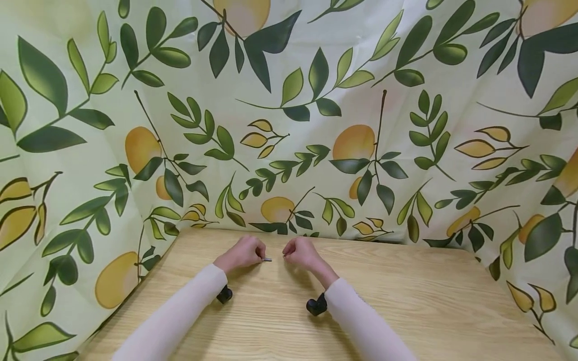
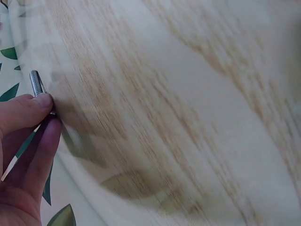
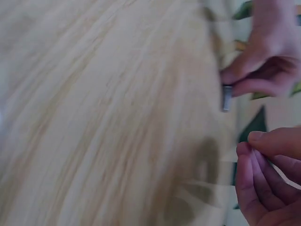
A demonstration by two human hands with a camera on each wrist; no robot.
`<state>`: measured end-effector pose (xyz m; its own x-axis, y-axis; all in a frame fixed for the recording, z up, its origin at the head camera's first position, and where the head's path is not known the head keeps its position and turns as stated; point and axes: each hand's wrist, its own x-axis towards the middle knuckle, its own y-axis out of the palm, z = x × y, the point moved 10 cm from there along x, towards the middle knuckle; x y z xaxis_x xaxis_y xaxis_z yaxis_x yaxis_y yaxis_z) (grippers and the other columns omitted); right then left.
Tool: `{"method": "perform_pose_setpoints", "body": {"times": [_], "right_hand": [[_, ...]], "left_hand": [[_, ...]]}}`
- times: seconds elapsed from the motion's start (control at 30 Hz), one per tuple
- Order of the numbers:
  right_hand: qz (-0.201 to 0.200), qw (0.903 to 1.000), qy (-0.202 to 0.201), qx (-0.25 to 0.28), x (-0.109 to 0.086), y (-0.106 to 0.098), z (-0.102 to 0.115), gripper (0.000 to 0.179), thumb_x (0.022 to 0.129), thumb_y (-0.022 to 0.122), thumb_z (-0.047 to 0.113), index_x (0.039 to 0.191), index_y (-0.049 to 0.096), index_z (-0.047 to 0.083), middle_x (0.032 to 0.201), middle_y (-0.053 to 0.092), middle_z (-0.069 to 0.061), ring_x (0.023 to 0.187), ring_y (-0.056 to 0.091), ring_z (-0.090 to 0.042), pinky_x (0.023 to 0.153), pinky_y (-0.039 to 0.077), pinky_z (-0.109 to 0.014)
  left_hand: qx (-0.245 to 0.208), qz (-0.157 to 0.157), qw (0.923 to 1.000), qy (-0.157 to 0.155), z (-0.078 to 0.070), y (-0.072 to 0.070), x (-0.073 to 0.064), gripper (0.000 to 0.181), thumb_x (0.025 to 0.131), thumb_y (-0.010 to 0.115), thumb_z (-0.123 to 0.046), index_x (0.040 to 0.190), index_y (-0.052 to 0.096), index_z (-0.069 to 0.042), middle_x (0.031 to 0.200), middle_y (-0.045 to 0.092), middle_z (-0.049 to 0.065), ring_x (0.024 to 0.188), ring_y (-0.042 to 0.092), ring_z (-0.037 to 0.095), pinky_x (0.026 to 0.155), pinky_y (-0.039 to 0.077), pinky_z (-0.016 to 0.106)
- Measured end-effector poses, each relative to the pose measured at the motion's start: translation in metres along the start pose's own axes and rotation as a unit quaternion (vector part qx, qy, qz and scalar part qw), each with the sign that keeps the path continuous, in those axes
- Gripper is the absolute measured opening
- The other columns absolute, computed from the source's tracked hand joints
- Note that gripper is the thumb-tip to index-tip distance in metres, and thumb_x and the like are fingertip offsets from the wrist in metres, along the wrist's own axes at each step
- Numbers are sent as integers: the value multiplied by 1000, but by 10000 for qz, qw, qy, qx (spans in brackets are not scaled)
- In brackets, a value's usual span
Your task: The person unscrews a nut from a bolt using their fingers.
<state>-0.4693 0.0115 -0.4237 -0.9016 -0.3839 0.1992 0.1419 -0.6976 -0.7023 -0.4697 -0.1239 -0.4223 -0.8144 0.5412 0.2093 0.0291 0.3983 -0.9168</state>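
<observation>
A short threaded metal bolt [image 2: 35, 82] is pinched between the thumb and fingertips of my left hand [image 1: 246, 251]. Its threaded end points toward my right hand [image 1: 301, 254], with a small gap between in the head view. In the right wrist view the bolt [image 3: 227, 99] juts out from the left hand's fingertips, above the table's edge area. My right thumb [image 3: 268, 140] meets the curled forefinger. Whatever may sit between those right fingertips is hidden; I cannot tell if they hold a small piece. Both hands hover over the far part of the tabletop.
The pale wood-grain table [image 1: 271, 321] stretches under both arms. A leaf-and-fruit patterned cloth [image 1: 298, 145] hangs behind its far edge and along the sides. Black wrist-camera mounts [image 1: 317, 304] stick out beneath each sleeve.
</observation>
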Motion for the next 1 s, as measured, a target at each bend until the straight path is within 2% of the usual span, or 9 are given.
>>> {"method": "perform_pose_setpoints", "body": {"times": [0.17,0.43,0.63,0.8,0.9,1.0], "right_hand": [[170,9995,75,-273,11,18,-4,9,78,74,-3,82,79,3,80,76,-8,71,57,-9,63,49,-20],[-103,9988,112,-469,16,29,-6,7,79,77,0,82,79,6,79,75,-3,75,59,-10,73,53,-25],[-244,9987,100,-428,13,24,-5,11,79,83,1,86,77,6,80,75,-2,75,64,-11,74,54,-28],[-36,9995,140,-266,10,23,-6,17,80,82,0,96,76,3,86,77,-6,78,68,-14,76,57,-28],[104,9995,122,-259,7,19,-10,15,82,77,-2,96,77,2,88,78,-7,80,67,-14,74,56,-28],[131,9992,119,-364,0,7,-19,11,84,72,1,93,78,5,90,77,-7,84,66,-15,78,56,-31]], "left_hand": [[-89,79,9999,-97,1,4,5,17,79,82,1,70,74,-11,69,69,-8,69,52,5,66,45,21],[-85,142,9996,-246,2,4,5,18,79,82,1,70,74,-13,69,68,-10,69,53,5,67,45,21],[-140,126,9993,-321,0,4,8,15,79,82,1,73,75,-11,71,70,-8,71,55,6,69,48,23],[-171,195,9987,-441,2,8,10,15,80,83,1,74,74,-11,72,69,-7,71,55,7,70,48,25],[-267,241,9978,-549,5,10,10,15,80,82,2,77,74,-10,75,70,-5,73,57,8,73,51,27],[-372,238,9965,-703,9,12,9,16,80,82,3,80,73,-10,78,71,-3,75,59,9,77,53,31]]}}
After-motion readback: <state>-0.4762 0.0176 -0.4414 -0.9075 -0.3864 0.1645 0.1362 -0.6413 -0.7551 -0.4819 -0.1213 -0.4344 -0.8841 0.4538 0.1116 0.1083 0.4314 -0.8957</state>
